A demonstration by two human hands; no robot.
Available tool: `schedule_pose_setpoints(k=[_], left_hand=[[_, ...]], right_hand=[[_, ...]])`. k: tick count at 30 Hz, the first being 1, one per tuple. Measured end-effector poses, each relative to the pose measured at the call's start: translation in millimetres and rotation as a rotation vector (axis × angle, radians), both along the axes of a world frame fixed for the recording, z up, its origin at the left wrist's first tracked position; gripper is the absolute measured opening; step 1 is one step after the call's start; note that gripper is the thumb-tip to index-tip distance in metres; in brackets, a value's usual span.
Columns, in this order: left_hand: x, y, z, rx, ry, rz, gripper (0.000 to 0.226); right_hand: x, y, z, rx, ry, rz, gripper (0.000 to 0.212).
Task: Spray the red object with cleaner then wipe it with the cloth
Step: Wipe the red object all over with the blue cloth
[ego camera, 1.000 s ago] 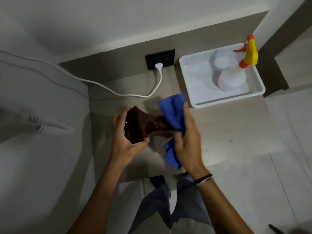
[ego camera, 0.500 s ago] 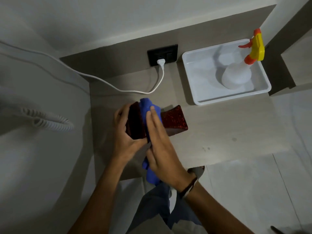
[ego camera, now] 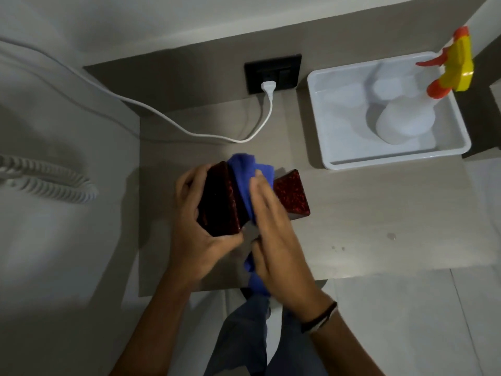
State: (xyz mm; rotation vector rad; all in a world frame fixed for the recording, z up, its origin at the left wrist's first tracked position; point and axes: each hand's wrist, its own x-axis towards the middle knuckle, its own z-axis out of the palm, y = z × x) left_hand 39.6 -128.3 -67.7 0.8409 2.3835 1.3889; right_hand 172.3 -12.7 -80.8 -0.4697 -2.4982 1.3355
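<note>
Your left hand has a closed grip around the near-left end of the red object, fingers wrapped over its dark top edge and thumb under its near corner. The red object lies across the middle of the desk, its glittery far-right end showing just past your fingers. Your right hand lies flat, fingers extended, pressing the blue cloth onto the object's middle; the cloth bunches up at the far side and trails down under your palm past the near edge of the desk. At the far right, a white tray sits on the desk with the spray bottle standing inside it, well apart from your hands. A white cable runs from the wall socket across the far-left desk.
</note>
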Motion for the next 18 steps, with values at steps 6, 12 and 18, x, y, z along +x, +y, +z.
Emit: schedule_pose_setpoints(k=[6,12,18], left_hand=[[6,1,4,0.049,-0.11,0.081,0.107],[4,15,23,0.106,-0.405,0.258,0.085],[-15,11,36,-0.129,-0.462,0.058,0.091]], right_hand=[[30,58,-33,-0.207,-0.145,-0.339,0.088],[29,68,-28,-0.653,-0.065,-0.572,0.075],[5,78,-17,-0.645,-0.04,-0.583,0.075]])
